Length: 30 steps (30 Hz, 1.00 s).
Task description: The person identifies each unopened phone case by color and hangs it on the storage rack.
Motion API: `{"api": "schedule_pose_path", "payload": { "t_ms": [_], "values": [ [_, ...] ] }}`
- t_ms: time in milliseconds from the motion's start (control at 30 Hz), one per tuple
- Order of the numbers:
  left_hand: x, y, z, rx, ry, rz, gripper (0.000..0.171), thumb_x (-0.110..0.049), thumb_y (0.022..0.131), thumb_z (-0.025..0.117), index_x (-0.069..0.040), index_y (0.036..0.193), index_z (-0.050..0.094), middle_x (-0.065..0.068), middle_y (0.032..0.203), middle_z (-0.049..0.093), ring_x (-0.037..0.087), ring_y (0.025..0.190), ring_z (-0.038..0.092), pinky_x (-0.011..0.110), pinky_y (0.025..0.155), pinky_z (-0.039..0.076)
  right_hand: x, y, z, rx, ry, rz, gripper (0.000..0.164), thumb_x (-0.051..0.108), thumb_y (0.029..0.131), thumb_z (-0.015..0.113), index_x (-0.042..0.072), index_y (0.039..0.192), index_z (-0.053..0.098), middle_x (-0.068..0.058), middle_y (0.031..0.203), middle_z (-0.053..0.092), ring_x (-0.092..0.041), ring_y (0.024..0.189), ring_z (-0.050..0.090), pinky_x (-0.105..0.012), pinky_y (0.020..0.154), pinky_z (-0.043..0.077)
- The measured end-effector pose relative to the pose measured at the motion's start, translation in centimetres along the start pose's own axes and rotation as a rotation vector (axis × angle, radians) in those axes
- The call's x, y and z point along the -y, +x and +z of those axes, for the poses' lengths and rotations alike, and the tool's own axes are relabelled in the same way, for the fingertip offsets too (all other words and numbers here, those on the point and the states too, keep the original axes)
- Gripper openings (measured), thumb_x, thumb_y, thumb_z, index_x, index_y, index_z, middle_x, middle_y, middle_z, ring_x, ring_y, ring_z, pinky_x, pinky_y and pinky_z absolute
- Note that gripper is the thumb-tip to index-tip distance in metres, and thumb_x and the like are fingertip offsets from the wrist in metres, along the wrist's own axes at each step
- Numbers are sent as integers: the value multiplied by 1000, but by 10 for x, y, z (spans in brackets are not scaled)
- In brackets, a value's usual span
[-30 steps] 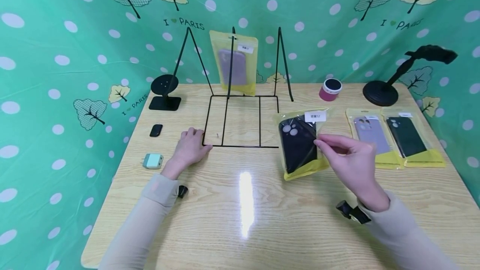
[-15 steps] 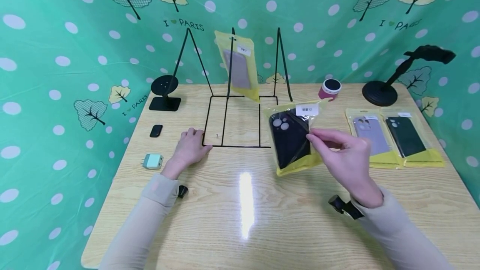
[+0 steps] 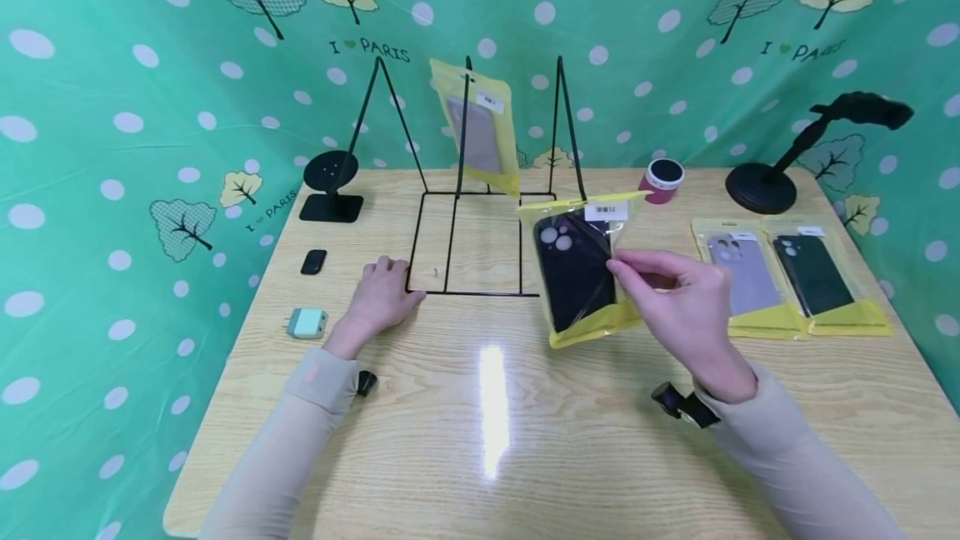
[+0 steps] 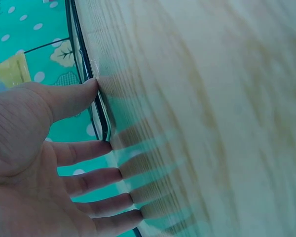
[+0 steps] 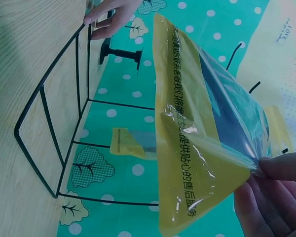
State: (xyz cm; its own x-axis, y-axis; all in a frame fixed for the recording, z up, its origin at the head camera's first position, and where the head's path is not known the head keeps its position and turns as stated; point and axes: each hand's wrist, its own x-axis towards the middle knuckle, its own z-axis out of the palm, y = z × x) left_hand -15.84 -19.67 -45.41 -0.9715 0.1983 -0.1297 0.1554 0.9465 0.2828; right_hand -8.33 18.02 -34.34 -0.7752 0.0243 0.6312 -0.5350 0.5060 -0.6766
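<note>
Your right hand [image 3: 686, 311] pinches the right edge of a yellow-trimmed pouch [image 3: 573, 273] with a black phone case inside, held up off the table [image 3: 600, 440] by the wire rack's [image 3: 487, 294] right front corner. Your left hand [image 3: 378, 294] has its fingers spread, touching the rack's left front corner. Farther back, a second pouch [image 3: 483, 136], its case pale purple, hangs tilted from the rack's middle arm.
</note>
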Motion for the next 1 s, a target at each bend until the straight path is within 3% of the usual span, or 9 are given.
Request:
{"api": "schedule_pose_path", "payload": {
  "t_ms": [467, 767, 933, 1000],
  "values": [
    [2, 1, 1, 11, 2, -2, 63, -37, 93, 61, 6, 135, 44, 28, 127, 41, 45, 113, 38, 52, 93, 37, -2, 4, 2, 10, 1, 31, 18, -4, 71, 82, 1, 88, 77, -8, 81, 72, 0, 68, 64, -14, 60, 49],
    [2, 1, 2, -9, 23, 17, 63, -36, 92, 63, 8, 133, 45, 29, 124, 44, 46, 113, 40, 52, 93, 36, 17, 30, 12, 1, -19, 111, 13, -3, 77, 77, -7, 89, 74, -16, 81, 70, 7, 68, 61, -11, 62, 47],
    [0, 1, 0, -4, 20, 20, 64, -36, 92, 63, 8, 134, 44, 30, 125, 44, 47, 113, 40, 52, 93, 37, 8, 48, 20, -9, -17, 106, 11, -4, 78, 75, -8, 89, 73, -18, 82, 70, 4, 67, 61, -12, 63, 47],
    [-1, 1, 0, -2, 19, 20, 64, -36, 92, 63, 8, 134, 44, 30, 125, 44, 47, 113, 40, 52, 93, 37, -5, 56, 25, -13, -19, 96, 11, -2, 79, 76, -6, 89, 74, -16, 82, 70, 2, 67, 61, -13, 63, 47]
  ]
}}
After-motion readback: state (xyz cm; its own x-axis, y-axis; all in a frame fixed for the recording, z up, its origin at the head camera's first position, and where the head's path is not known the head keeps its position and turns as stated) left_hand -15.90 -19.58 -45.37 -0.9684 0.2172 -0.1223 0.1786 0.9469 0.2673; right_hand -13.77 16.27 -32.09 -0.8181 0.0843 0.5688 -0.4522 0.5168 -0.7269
